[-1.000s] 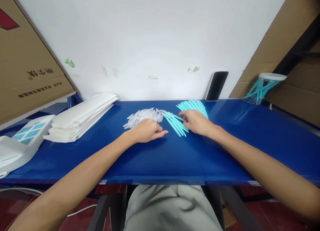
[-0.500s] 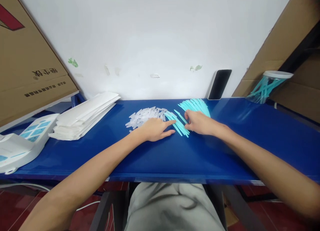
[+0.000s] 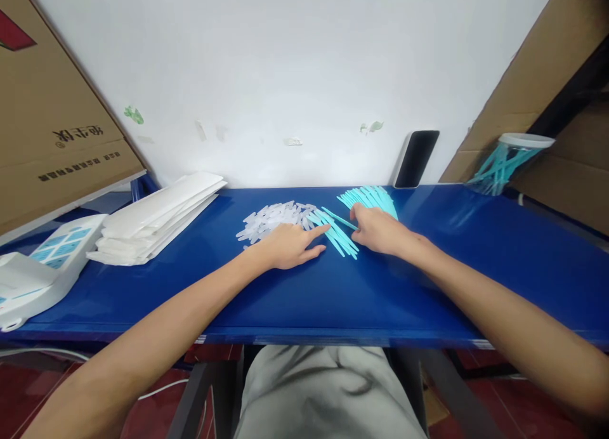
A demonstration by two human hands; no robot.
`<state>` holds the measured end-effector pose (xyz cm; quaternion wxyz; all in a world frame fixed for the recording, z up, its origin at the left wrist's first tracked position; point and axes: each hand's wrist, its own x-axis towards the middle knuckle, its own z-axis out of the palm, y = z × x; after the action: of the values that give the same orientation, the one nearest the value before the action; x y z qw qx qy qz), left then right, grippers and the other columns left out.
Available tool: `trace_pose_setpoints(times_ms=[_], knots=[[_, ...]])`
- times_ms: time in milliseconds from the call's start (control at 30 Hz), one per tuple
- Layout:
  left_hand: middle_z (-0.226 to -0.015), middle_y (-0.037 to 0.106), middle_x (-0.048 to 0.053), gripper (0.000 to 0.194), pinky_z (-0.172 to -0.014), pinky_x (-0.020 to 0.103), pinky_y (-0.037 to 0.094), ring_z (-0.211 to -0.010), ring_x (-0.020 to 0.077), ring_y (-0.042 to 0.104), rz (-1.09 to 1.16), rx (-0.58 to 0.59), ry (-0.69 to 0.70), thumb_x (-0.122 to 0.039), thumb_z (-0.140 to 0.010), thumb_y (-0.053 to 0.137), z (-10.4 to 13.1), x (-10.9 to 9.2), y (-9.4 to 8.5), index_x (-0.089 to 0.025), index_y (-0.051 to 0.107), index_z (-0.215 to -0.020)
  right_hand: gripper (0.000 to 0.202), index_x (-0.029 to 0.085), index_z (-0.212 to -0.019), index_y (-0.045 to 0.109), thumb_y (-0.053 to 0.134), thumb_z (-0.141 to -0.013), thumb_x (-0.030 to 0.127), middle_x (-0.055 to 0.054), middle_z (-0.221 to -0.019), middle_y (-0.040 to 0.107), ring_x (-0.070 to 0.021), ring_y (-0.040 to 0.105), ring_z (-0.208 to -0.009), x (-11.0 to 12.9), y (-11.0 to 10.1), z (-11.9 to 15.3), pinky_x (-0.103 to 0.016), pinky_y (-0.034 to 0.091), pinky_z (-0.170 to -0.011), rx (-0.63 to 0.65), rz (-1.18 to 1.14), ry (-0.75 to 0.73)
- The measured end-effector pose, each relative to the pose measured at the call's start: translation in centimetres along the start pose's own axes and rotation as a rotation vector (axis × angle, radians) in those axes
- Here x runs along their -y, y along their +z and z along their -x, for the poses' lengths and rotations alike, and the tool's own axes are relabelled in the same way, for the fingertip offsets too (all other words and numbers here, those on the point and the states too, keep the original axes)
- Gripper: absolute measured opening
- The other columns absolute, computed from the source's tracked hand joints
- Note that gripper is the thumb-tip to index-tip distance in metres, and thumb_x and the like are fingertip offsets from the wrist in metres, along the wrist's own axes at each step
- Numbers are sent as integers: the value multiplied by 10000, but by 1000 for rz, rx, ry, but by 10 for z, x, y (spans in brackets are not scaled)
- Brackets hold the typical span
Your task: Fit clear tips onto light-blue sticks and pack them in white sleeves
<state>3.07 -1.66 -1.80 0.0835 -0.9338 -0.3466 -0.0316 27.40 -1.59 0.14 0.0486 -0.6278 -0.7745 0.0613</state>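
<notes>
My right hand (image 3: 378, 228) pinches one end of a slim teal stick (image 3: 339, 218), which points up and left above a loose group of similar teal sticks (image 3: 343, 243). With its index finger stretched out over that group and its thumb apart, my left hand (image 3: 290, 244) rests palm down. Just behind the left hand lies a heap of small translucent plastic pieces (image 3: 273, 217). A fanned pile of teal sticks (image 3: 368, 196) spreads behind my right hand, which covers part of it.
On the left of the blue table (image 3: 295, 306) are stacked white packets (image 3: 152, 220) and a white device with blue panels (image 3: 61, 248). A dark-faced phone-like slab (image 3: 416, 160) leans on the wall. A clear jar of teal sticks (image 3: 504, 166) stands at right. Cardboard flanks both sides.
The teal stick at my right fingers has swung to a flatter angle, its far end now further left, and is now pinched. My left hand stays nearly where it was. The view shifted slightly.
</notes>
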Motion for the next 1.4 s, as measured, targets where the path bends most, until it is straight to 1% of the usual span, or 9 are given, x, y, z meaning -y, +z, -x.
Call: trace_pose_setpoints(times_ms=[67,167,300,567,633,733,800,1167,1400], knots=[[-725,701,64,567,-595,289,383,-613,222,633,-4,-43,-5,-536,-1041,341,1,0,-2,-202,522,-1463,360,140,-1208,572,592,-854,202,-165,-1039,700,-305,665,-929,0,0,-1,-326,416,-660,6,29,-1],[-665,670,74,577,-594,293,353,-601,195,612,48,-142,-5,-513,-1060,304,3,3,-5,-161,740,-925,320,120,-1192,609,538,-884,171,-195,-1106,665,-323,652,-1014,-4,2,-3,-348,443,-745,-13,42,-56],[-601,608,60,641,-572,302,292,-540,153,528,109,-290,29,-469,-1068,305,6,13,-9,-160,592,-585,345,84,-1212,611,450,-908,115,-216,-1169,597,-314,635,-1043,-10,6,-7,-368,456,-826,-129,18,-102],[-579,544,16,503,-572,289,283,-525,125,433,321,-247,31,-412,-1024,396,13,31,-28,-167,612,-641,351,103,-1220,573,455,-889,109,-170,-1116,638,-287,626,-995,-9,10,-7,-356,440,-817,-310,-126,-192],[-537,493,-10,466,-536,275,289,-484,117,393,505,-95,-52,-454,-1002,438,22,35,-43,-176,687,-721,273,133,-1148,584,441,-916,147,-130,-987,681,-273,633,-899,-6,8,-6,-348,418,-753,-307,-151,-211],[-534,465,-47,357,-492,256,306,-474,119,405,716,321,-65,-540,-851,674,39,41,-67,-218,759,-981,197,180,-1049,590,421,-952,213,-67,-819,695,-249,612,-739,1,5,-3,-355,376,-731,-328,-132,-206],[-562,473,-56,431,-484,253,307,-481,121,421,718,435,-96,-498,-759,774,48,45,-75,-237,749,-1102,184,190,-1016,587,416,-954,217,-32,-710,679,-241,606,-690,4,3,0,-373,366,-787,-346,-108,-197],[-685,568,-8,196,-576,255,351,-605,127,505,586,377,-46,-415,-788,752,43,55,-50,-231,799,-836,202,191,-1106,562,416,-984,258,-24,-701,694,-208,606,-585,5,6,3,-314,387,-616,-285,-318,-290],[-940,690,55,213,-645,254,415,-751,143,569,704,87,-8,-417,-852,723,42,35,-62,-215,790,-853,347,161,-1293,539,347,-1010,221,-88,-947,719,-219,656,-753,8,12,2,-342,472,-729,-384,-387,-472]])
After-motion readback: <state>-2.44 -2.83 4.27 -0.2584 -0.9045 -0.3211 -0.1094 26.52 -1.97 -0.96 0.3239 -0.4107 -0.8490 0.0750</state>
